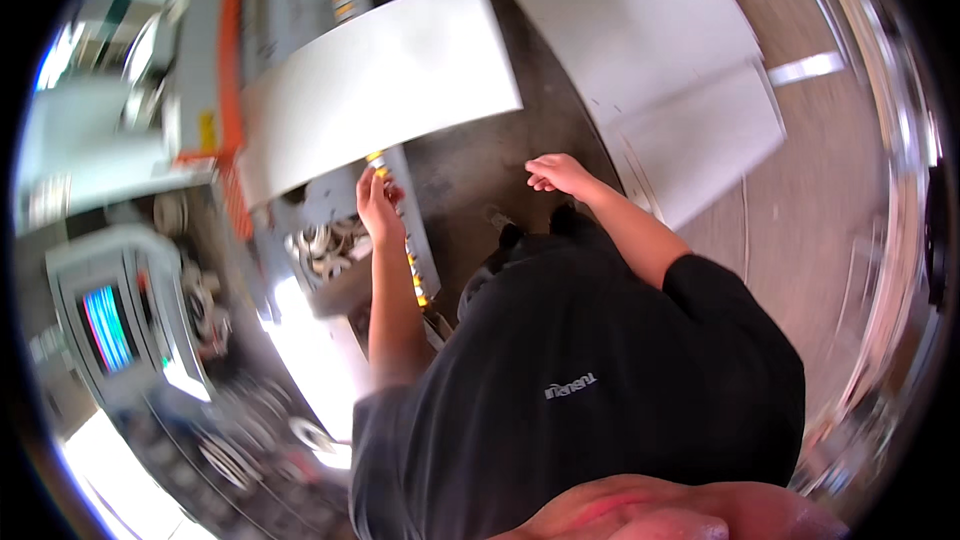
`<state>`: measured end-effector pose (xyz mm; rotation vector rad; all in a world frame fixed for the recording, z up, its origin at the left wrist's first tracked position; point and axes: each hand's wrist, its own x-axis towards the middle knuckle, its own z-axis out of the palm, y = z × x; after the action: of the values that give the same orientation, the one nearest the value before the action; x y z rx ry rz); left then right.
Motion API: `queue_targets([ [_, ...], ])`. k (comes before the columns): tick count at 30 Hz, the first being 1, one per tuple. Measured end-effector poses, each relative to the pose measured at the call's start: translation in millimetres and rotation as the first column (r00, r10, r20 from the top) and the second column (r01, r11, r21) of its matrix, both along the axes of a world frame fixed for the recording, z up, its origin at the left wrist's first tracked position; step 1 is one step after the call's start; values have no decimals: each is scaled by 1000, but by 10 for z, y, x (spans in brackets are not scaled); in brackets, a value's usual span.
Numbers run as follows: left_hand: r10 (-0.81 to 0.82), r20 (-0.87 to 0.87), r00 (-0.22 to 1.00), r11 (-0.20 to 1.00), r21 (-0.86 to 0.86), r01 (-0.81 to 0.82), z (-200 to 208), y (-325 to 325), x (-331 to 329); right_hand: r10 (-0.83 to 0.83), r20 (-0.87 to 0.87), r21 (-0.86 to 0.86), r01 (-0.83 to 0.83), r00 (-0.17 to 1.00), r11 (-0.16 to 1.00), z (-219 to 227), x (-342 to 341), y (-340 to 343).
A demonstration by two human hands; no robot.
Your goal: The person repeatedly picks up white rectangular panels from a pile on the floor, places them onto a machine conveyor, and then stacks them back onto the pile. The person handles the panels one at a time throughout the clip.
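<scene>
The white panel (pixel 390 70) looks smooth and faintly glossy, bright right up to its far corner; whether it is laminate or painted board cannot be told. Beneath its near edge, the grey rail (pixel 416 210) looks like painted metal with a dull, even finish, and the yellow rollers (pixel 376 157) along it look like smooth plastic. The orange strip (pixel 231 50) appears painted and matt. The larger white boards (pixel 640 30) are flat and low in sheen, with small dark scuffs. The console (pixel 70 285) has a smooth casing around a glossy screen (pixel 108 328). The black T-shirt (pixel 650 370) is matt cloth.
</scene>
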<state>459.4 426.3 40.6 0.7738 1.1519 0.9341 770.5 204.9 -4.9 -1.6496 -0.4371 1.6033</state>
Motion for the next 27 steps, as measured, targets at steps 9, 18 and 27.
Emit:
queue_targets([
  [9,-925,-366,104,253,-387,887,-947,-1790,713,-381,196,-334,427,903,840,-1445,524,-2599],
  [18,-884,-424,-198,128,-626,770,-962,-1815,845,-362,627,-456,702,690,548,-2205,955,-3865],
  [27,-911,-387,-144,188,-698,691,-1029,-1725,1043,-368,790,-470,870,491,151,-2987,1879,-3943],
])
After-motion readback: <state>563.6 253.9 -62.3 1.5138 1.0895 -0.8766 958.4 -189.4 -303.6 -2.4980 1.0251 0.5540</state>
